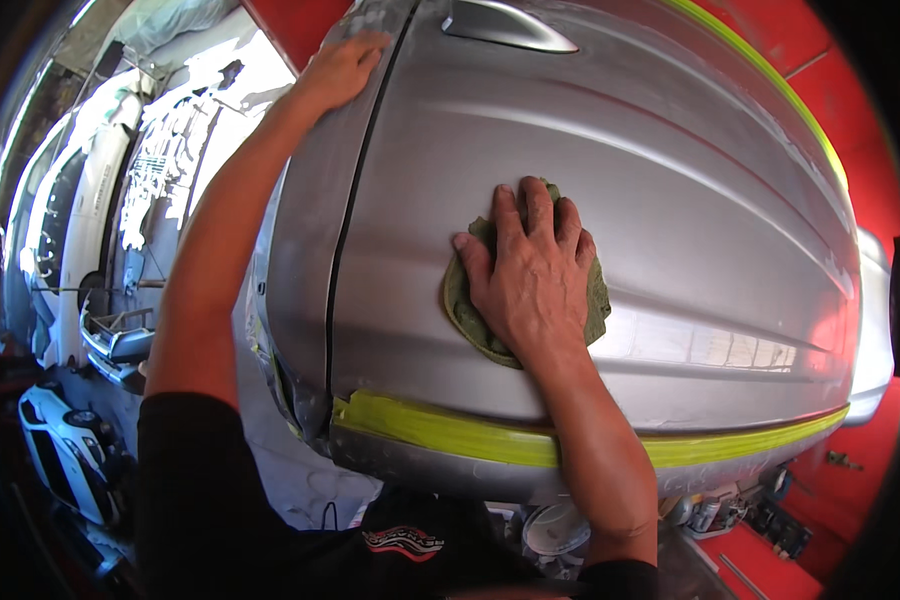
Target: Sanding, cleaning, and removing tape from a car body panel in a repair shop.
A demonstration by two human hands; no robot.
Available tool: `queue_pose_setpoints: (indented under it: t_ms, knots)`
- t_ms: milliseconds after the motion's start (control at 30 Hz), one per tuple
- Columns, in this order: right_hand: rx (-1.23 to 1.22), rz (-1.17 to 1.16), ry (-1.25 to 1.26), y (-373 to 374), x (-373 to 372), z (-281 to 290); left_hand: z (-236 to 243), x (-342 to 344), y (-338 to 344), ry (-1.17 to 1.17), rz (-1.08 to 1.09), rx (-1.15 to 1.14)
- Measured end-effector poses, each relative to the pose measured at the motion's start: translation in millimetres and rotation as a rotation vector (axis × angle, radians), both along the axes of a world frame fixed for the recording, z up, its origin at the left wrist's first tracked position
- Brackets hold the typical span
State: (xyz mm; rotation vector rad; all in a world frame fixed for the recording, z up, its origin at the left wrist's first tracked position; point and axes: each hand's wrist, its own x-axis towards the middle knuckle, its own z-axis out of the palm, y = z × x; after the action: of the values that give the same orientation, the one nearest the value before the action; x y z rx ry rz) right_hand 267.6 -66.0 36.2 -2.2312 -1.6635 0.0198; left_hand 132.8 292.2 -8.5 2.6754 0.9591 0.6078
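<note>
My right hand (530,290) lies with fingers spread over a crumpled olive-green pad (597,300), pressing it against the silver ridged car roof (710,230) in the middle of the view. At the upper left, my left hand (340,70) rests on the roof's edge panel (295,230), beside a long dark seam, its fingers loosely bent and apart with nothing visible in them. A silver fin antenna (510,30) sits at the top. Yellow-green masking tape (450,432) runs along the lower edge, partly hidden by my right forearm, and another strip (770,70) follows the upper right edge.
White vehicles (90,200) stand in bright light at far left, with a loose dark part (120,340) and a small pale car (65,455) below. A bucket (555,530) and assorted tools and cans (710,515) are below the roof at the lower right, near a red surface (750,565).
</note>
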Motion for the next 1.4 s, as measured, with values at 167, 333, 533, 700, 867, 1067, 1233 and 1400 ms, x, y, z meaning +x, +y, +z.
queue_pose_setpoints:
  t_ms: [167,333,533,700,867,1067,1233,1400]
  knots:
    - [0.056,0.031,0.013,4.1,-3.0,0.9,0.4,31.8,70.0,0.178,0.164,0.148]
    - [0.037,-0.011,-0.05,-6.5,15.6,-10.4,-22.6,-18.6,-69.5,0.008,-0.139,0.111]
    - [0.009,-0.027,-0.057,-0.2,2.8,-7.8,-0.1,-49.8,-73.4,0.022,-0.163,0.049]
    - [-0.003,-0.024,-0.078,-6.0,7.8,-4.2,-3.3,61.3,56.7,0.089,0.074,0.031]
    - [0.016,0.037,0.054,1.8,-0.3,6.4,0.5,59.8,119.7,0.224,0.198,0.11]
    - [0.015,-0.015,-0.035,-4.6,11.4,-9.7,-22.5,-49.0,-81.1,-0.072,-0.022,0.115]
    - [0.026,-0.021,-0.023,-3.0,4.8,-6.0,-11.4,-57.3,-66.9,-0.063,-0.033,0.158]
    - [0.019,0.032,-0.002,-0.9,-2.5,0.8,-1.0,6.8,82.8,-0.034,0.076,0.22]
